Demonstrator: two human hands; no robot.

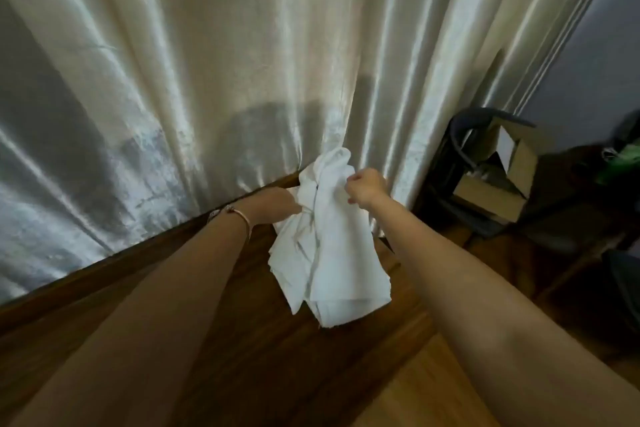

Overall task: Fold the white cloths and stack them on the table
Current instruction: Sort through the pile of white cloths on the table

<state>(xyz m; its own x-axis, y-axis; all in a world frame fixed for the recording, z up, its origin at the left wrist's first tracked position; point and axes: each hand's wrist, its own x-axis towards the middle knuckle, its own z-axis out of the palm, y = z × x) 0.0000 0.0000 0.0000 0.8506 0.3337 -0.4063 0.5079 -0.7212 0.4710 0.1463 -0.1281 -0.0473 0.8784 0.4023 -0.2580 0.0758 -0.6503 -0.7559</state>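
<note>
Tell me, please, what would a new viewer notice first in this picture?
First, the bunch of white cloths at the centre, held up over the wooden table by the left hand and the right hand. Behind it hangs a shiny pale curtain; an open cardboard box is at the right.

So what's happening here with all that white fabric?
A person is holding up a bunch of white cloths in both hands over a dark wooden table, in front of a pale curtain. The left hand grips the bundle at its side, the right hand pinches it near the top. The cloths hang crumpled, not yet folded or stacked.
</note>
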